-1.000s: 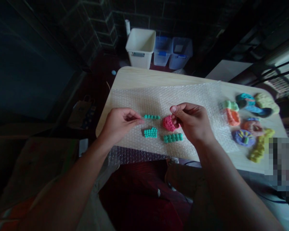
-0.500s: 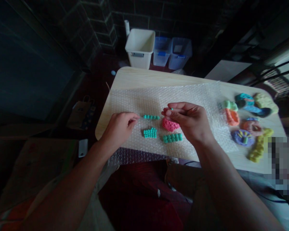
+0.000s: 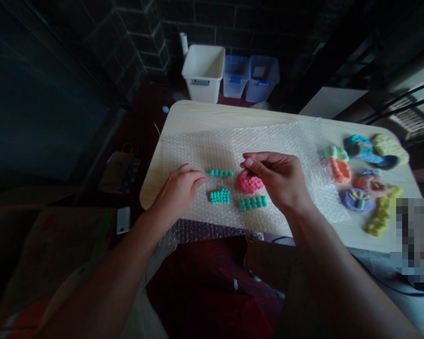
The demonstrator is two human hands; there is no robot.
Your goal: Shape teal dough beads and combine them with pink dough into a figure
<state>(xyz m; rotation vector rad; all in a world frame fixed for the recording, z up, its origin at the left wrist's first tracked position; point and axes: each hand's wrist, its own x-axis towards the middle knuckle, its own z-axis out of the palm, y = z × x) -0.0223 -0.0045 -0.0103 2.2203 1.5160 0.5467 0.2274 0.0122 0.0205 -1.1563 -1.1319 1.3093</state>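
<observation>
My left hand [image 3: 179, 188] hovers low over the bubble wrap [image 3: 194, 150], left of the green clay, fingers curled and thumb pressed in; anything inside is hidden. Thumb and fingertips of my right hand [image 3: 273, 176] are pinched together above the pink clay lump [image 3: 249, 182]; the small green clay ball seen there earlier is now covered by the fingers. Between the hands lies a row of green clay balls [image 3: 221, 173]. Nearer me are a block of tiny green balls [image 3: 219, 196] and a double row of larger green balls [image 3: 253, 203].
Clay pieces crowd the table's right end: an orange box shape [image 3: 339, 170], a purple disc [image 3: 356, 201], a yellow strip [image 3: 379, 219] and a blue piece [image 3: 358, 141]. A white bin [image 3: 203, 70] and clear blue tubs [image 3: 263, 80] stand beyond the table [image 3: 198, 109].
My right fingertips have closed together, so the small green ball no longer shows. The left hand's fingers have curled, and that hand has shifted slightly right.
</observation>
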